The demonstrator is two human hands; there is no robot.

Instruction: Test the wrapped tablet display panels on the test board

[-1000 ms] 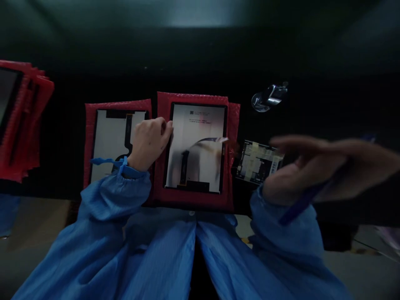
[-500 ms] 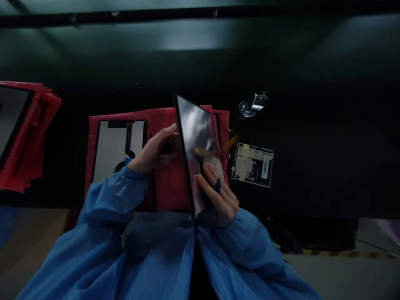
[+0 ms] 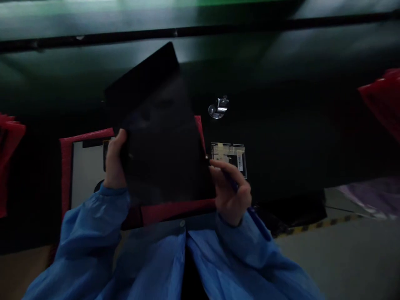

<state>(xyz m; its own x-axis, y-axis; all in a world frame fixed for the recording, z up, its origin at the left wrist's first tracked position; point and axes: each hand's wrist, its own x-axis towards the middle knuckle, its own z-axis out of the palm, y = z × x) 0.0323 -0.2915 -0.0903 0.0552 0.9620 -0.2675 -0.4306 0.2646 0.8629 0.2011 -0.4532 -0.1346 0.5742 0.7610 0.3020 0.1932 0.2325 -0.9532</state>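
A dark flat panel (image 3: 162, 137) is raised and tilted in front of me, its black glossy face showing. My left hand (image 3: 115, 160) grips its left edge, with the thumb on the face and the other fingers hidden behind. At the lower right edge is my right hand (image 3: 231, 187), its fingers bent, with a dark blue pen-like tool (image 3: 258, 224) held in it. Below the panel lie red padded sheets (image 3: 178, 210), mostly covered by it. A grey-backed panel (image 3: 86, 168) rests on red wrap at the left.
A taped circuit assembly (image 3: 240, 160) with a barcode label lies right of the panel. Behind it sits a shiny metal and clear object (image 3: 219, 107). Red wrap stacks lie at the far left (image 3: 11, 146) and far right (image 3: 383, 98).
The panel has turned from nearly edge-on to show its dark face, and has risen. My left hand now grips its left edge; my right hand has moved to its right edge. The view has shifted.
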